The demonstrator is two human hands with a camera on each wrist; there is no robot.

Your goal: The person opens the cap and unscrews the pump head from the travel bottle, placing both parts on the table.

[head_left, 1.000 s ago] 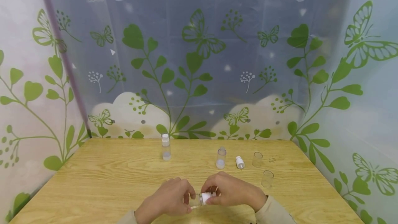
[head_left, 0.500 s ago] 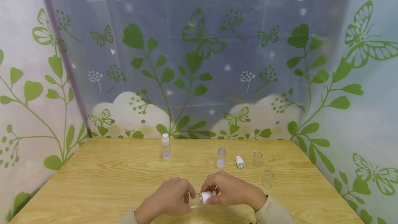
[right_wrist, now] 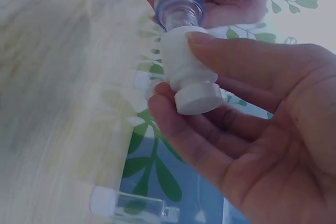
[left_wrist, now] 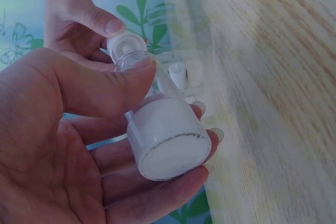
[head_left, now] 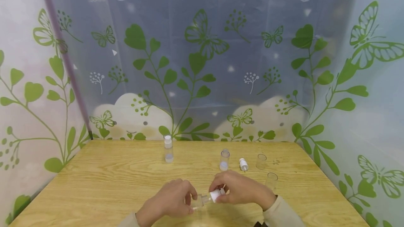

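Note:
Near the front of the table, my left hand (head_left: 173, 199) holds a clear bottle (head_left: 197, 203) tipped on its side. The bottle's white base (left_wrist: 170, 140) faces the left wrist camera, with the thumb on one side and fingers on the other. My right hand (head_left: 240, 188) pinches a white pump head (head_left: 216, 195) between thumb and fingers. In the right wrist view the pump head (right_wrist: 189, 56) sits in line with the bottle's threaded neck (right_wrist: 180, 18), whose threads show above the pump's white collar.
Behind the hands stand a bottle with a white pump top (head_left: 168, 151) and a topless clear bottle (head_left: 224, 160). A loose white pump head (head_left: 243, 164) and two clear caps (head_left: 261, 162) are to the right on the wooden table (head_left: 126, 171). A patterned sheet (head_left: 202, 80) rises behind.
My right hand has drawn the pump head up and to the right, off the bottle, so the bottle's neck now shows. The left hand stays nearly still.

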